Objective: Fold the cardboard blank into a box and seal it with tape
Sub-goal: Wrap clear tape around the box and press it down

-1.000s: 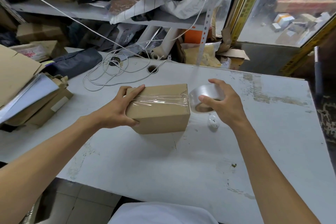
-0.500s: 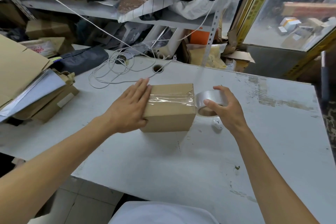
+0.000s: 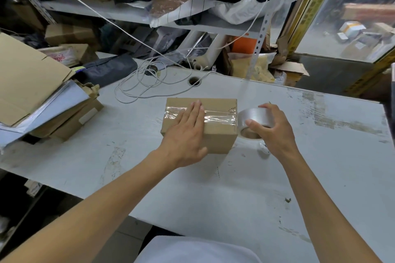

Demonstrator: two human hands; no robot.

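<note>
From the head view, I am pressing my flat left hand (image 3: 188,128) on top of one small brown cardboard box (image 3: 215,134), which is sitting on the scuffed white tabletop (image 3: 213,198). My right hand's (image 3: 275,132) grip is clenching one roll of clear tape (image 3: 253,116) just right of the box. The box is folded and one strip is crossing its top; cutting the tape looks left.

Scuffed white table (image 3: 277,177); cluttered metal shelf (image 3: 119,11) behind; window (image 3: 350,17) right.
</note>
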